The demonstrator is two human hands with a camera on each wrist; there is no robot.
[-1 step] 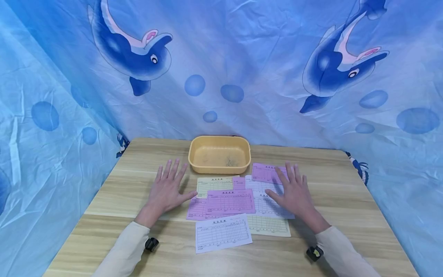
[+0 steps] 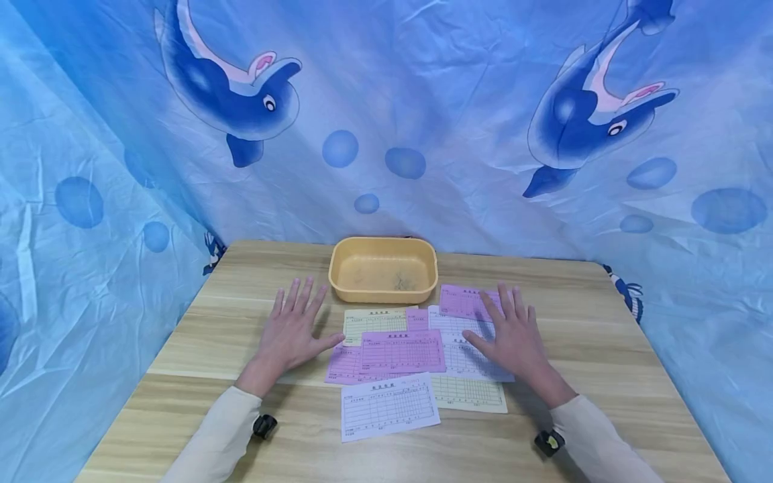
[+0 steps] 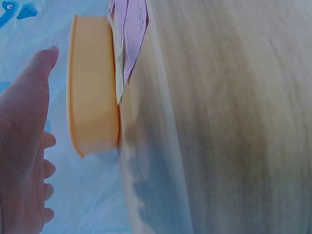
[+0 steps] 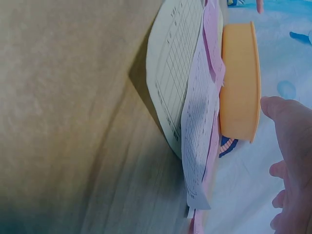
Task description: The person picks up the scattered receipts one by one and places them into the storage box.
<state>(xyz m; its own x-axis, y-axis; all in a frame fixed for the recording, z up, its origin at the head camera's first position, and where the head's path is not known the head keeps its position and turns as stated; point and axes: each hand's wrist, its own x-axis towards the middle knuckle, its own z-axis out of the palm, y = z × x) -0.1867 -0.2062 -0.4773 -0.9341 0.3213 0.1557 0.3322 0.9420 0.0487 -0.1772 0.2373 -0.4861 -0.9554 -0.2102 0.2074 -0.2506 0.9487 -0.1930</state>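
Note:
Several printed form slips lie overlapping on the table, among them a pink slip (image 2: 402,352) in the middle and a white slip (image 2: 390,408) nearest the person. A yellow slip (image 2: 370,323) is partly covered at the left, and another pink slip (image 2: 461,302) is at the back right. My left hand (image 2: 292,335) is spread, palm down, left of the slips, its thumb tip over the yellow one's edge. On the right, my right hand (image 2: 513,335) spreads its fingers above the white slips (image 2: 471,359). Neither hand holds anything; both wrist views show them raised over the tabletop.
A yellow-orange plastic basin (image 2: 383,296) stands behind the slips at the table's back edge. The wooden table (image 2: 580,302) meets a blue curtain (image 2: 471,221) with dolphins at its back and sides. Each wrist wears a small black device.

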